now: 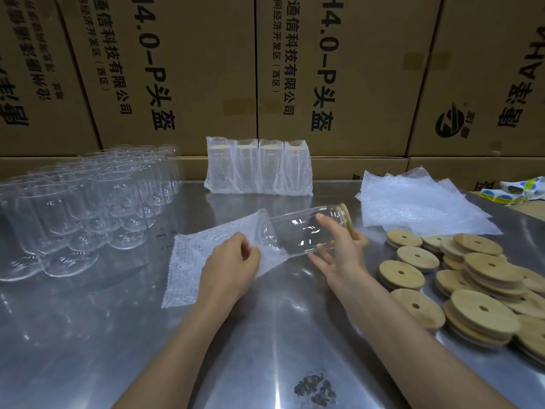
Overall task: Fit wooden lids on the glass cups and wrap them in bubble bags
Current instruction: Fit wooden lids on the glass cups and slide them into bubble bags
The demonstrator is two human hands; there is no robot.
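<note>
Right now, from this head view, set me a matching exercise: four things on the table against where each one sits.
Things:
1. empty glass cups
2. wrapped cups
3. loose wooden lids
4. lidded cup

Places:
A. right side of the table
B. in the right hand, base entering the bubble bag
C. left side, in a cluster
D. far edge, against the cardboard boxes

Pairs: 1-C, 2-D, 3-A, 4-B

Shiny brushed-metal worktop (88, 335) throws back glare. Clear, glossy glass cup (303, 231) carries a pale matt wooden lid (349, 221). Translucent, dimpled plastic bubble bag (194, 261) centre frame; smooth matt wooden lids (483, 308) lower right; dull brown cardboard boxes (191, 69) behind.
</note>
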